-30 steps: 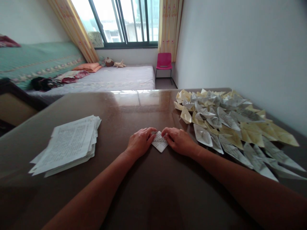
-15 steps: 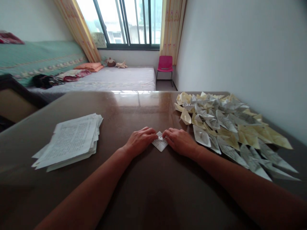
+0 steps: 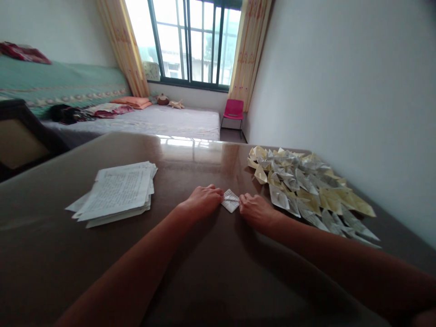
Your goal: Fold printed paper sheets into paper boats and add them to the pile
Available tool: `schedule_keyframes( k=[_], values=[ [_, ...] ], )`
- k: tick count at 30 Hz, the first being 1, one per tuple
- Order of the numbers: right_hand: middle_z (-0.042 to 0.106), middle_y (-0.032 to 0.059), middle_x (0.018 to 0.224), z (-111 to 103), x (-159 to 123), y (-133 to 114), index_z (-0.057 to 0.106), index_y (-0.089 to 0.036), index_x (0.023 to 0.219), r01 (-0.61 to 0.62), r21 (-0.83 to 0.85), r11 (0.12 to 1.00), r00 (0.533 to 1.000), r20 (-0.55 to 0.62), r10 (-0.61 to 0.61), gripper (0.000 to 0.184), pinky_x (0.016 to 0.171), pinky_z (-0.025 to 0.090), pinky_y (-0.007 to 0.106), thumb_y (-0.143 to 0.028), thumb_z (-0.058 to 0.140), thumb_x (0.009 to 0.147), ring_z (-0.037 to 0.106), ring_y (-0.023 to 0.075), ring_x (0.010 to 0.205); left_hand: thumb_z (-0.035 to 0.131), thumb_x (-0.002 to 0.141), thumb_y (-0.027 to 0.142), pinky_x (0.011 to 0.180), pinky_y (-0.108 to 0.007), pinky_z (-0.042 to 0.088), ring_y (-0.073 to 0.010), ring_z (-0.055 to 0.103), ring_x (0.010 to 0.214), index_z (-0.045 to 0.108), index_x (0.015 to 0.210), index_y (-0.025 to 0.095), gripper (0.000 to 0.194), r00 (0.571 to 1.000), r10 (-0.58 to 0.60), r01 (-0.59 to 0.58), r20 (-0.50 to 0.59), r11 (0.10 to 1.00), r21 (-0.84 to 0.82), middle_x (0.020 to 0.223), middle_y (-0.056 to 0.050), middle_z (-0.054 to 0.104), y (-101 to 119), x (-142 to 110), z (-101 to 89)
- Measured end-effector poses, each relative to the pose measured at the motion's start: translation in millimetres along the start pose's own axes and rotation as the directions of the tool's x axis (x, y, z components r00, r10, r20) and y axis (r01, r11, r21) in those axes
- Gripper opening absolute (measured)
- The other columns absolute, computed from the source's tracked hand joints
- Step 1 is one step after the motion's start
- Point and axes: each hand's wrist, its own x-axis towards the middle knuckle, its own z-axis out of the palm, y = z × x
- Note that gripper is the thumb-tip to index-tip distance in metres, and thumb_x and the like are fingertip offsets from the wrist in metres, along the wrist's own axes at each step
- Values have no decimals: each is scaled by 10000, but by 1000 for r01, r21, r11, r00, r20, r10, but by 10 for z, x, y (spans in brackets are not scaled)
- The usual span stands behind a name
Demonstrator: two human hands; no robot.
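Note:
A small folded paper square [image 3: 230, 202], printed with text, lies on the table with its corners pointing toward and away from me and to the sides. A crease runs across its middle. At its left corner, my left hand [image 3: 205, 200] has its fingers curled closed on the edge. My right hand [image 3: 255, 210] pinches the right corner in the same way. The fingertips hide both side corners of the paper. Both forearms rest low over the tabletop.
The glossy brown table [image 3: 190, 277] bears a stack of printed sheets [image 3: 117, 190] on the left. Many folded paper boats [image 3: 306, 181], white and yellowish, cover its right side by the wall. Beyond stand a bed [image 3: 190, 120], a pink chair [image 3: 233, 109] and, at left, a dark-framed chair [image 3: 20, 141].
My view has tilted and shifted. The hands have drawn apart to the paper's outer corners, so more of the folded square shows between them.

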Motion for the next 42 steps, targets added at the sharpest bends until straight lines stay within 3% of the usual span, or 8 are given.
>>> schedule_keyframes(
  k=[3, 8, 16, 21, 29, 33, 36, 42],
  values=[
    [643, 169, 989, -75, 24, 62, 679, -126, 957, -8, 34, 999, 999, -36, 9, 215, 684, 457, 333, -124, 478, 882, 595, 251, 913, 525, 847, 132, 675, -255, 449, -207, 577, 955, 700, 872, 236, 205, 1000, -5, 5, -1, 1000, -29, 1004, -67, 690, 32, -13, -5],
    [583, 138, 1195, 10, 53, 13, 526, -206, 1263, -27, 103, 994, 975, -215, 49, 343, 761, 460, 349, -187, 439, 932, 523, 249, 1080, 507, 827, 101, 728, -253, 470, -190, 599, 956, 696, 880, 234, 237, 1000, 1, -1, -3, 1000, -25, 1012, -58, 682, 37, -14, -11],
    [628, 134, 1096, 64, 64, 102, 651, -157, 1068, 52, 196, 979, 981, -194, -14, 264, 655, 462, 281, -167, 445, 904, 575, 238, 995, 554, 783, 180, 785, -264, 472, -192, 634, 872, 687, 820, 199, 139, 996, -67, 71, 61, 995, -67, 873, -63, 676, -12, 275, 30],
    [660, 86, 1018, 251, 134, 264, 682, -208, 1069, 76, 380, 922, 954, -298, 44, 299, 702, 453, 264, -172, 451, 883, 622, 195, 899, 569, 795, 266, 784, -287, 462, -206, 616, 919, 643, 982, 190, 214, 981, -165, 175, 101, 978, -110, 1006, -77, 669, -53, 615, 122],
    [716, 38, 874, 634, 325, 418, 740, -195, 899, 150, 867, 476, 873, -342, 348, 293, 750, 464, 250, -79, 508, 763, 636, 146, 783, 729, 561, 249, 543, -202, 394, -127, 565, 617, 659, 752, 154, 224, 925, -160, 295, 344, 873, -388, 631, 37, 622, -316, 866, 147],
    [708, 58, 916, 632, 345, 455, 703, -161, 991, 131, 915, 380, 811, -320, 490, 291, 774, 475, 259, -116, 483, 806, 631, 151, 808, 773, 496, 285, 517, -205, 374, -105, 511, 557, 627, 664, 135, 269, 930, -172, 339, 326, 746, -573, 565, 42, 576, -356, 752, 157],
    [683, 92, 985, 619, 340, 445, 626, -127, 1135, 109, 942, 317, 757, -285, 587, 342, 761, 485, 294, -288, 442, 896, 622, 170, 817, 749, 571, 401, 503, -211, 386, -100, 513, 540, 644, 803, 116, 382, 940, -202, 340, 275, 617, -709, 621, 12, 603, -366, 553, 131],
    [667, 92, 1042, 524, 458, 260, 558, -146, 1188, 238, 966, 102, 830, -257, 495, 460, 740, 496, 293, -455, 560, 847, 626, 176, 867, 624, 744, 535, 654, -269, 504, -165, 643, 759, 599, 1018, 110, 506, 947, -304, 226, 100, 415, -881, 918, -111, 672, -373, 207, 78]
  ],
)
